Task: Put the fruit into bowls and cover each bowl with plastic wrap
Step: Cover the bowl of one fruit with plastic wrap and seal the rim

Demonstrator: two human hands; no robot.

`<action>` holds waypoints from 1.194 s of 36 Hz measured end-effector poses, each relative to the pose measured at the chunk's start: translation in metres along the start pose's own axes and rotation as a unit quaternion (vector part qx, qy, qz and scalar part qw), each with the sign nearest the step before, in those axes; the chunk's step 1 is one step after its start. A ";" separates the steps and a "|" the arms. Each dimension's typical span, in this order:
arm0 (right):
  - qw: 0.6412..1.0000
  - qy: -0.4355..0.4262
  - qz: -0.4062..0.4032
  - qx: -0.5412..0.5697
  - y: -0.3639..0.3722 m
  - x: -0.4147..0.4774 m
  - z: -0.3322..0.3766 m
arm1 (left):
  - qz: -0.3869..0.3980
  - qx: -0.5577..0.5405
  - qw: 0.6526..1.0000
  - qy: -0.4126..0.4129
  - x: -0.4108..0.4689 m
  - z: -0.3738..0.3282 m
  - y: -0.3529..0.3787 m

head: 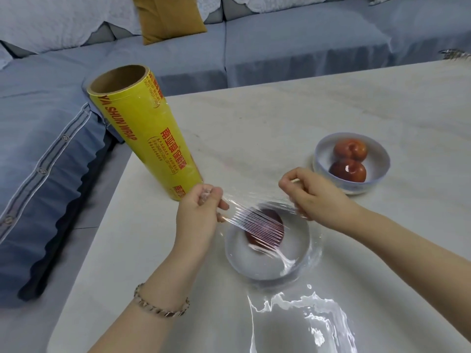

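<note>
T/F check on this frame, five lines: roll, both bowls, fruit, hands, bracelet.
1. The yellow wrap roll stands on end on the table. True.
2. The far bowl holds three fruits. False: it holds two red fruits.
3. The left hand and the right hand each pinch the film stretched above the near bowl. True.
4. The near bowl is empty. False: one red fruit lies in it.
5. The bracelet is on the right wrist. False: it is on the left wrist.
</note>
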State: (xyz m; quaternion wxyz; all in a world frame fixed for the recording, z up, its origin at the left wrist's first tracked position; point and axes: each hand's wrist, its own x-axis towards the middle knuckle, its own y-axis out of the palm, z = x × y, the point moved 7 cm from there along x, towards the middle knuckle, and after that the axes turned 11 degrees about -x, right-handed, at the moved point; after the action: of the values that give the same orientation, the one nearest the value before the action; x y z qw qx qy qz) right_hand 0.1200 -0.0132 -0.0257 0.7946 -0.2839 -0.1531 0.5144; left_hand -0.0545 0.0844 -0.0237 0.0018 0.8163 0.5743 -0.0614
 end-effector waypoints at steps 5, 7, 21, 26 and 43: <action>0.997 0.033 0.070 -0.016 0.007 -0.001 -0.004 | -0.005 0.020 0.999 0.026 0.008 0.004 -0.003; 0.994 0.039 0.104 -0.015 0.012 -0.003 -0.006 | 0.006 0.031 0.999 0.043 0.007 0.004 -0.001; 0.981 0.088 0.122 0.124 0.016 -0.015 -0.019 | 0.009 -0.037 0.999 -0.032 -0.010 0.027 0.012; 0.988 0.060 0.115 0.084 0.013 -0.013 -0.020 | 0.048 -0.014 0.999 0.002 -0.013 0.020 0.019; 0.953 0.073 0.257 0.140 0.012 -0.014 -0.007 | 0.149 -0.002 0.989 0.023 -0.015 0.001 0.023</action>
State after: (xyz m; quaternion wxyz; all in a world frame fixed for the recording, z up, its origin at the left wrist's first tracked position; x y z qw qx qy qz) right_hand 0.1091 -0.0246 -0.0383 0.6760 -0.2363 0.0575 0.6956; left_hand -0.0379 0.0623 -0.0250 -0.0006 0.8941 0.4459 -0.0408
